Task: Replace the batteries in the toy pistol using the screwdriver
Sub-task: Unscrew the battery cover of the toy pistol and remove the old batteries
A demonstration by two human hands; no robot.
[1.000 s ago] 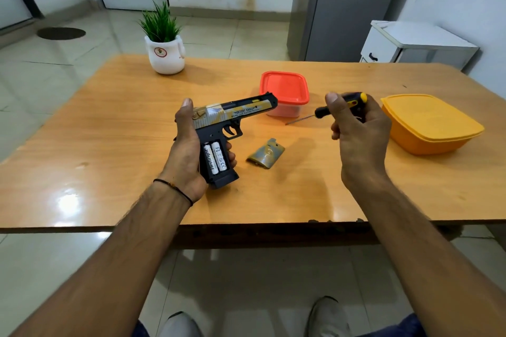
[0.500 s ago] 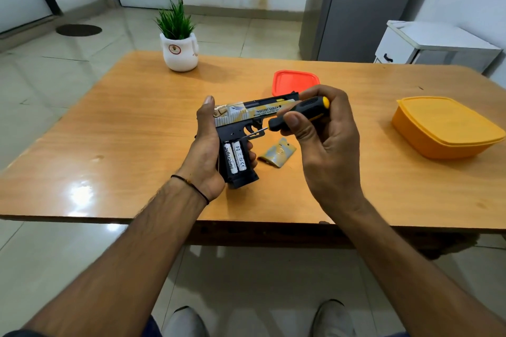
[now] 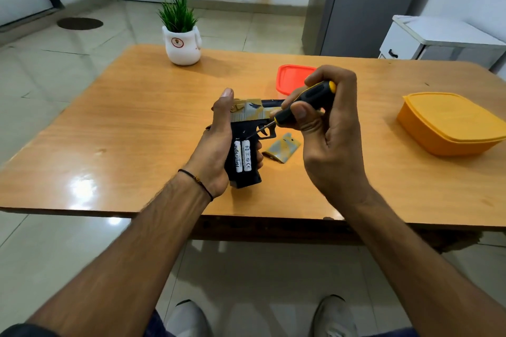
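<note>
My left hand [image 3: 216,150] grips the toy pistol [image 3: 249,115] by its black handle, above the wooden table [image 3: 123,128]. The pistol's gold and grey slide points right. The handle's compartment lies uncovered, with two white batteries [image 3: 242,155] side by side in it. My right hand [image 3: 331,134] holds the black screwdriver [image 3: 306,101] with a yellow cap, its thin tip touching the handle just above the batteries. The removed gold-grey battery cover [image 3: 282,148] lies on the table right of the handle.
A red-lidded box [image 3: 290,78] stands behind the pistol. An orange lidded container [image 3: 449,123] sits at the right. A potted plant in a white pot [image 3: 181,38] stands at the far left-centre. A white cabinet [image 3: 438,41] is beyond the table.
My right hand has brought the screwdriver from the right over to the pistol, and its tip now touches the handle above the batteries. The left hand kept hold of the pistol.
</note>
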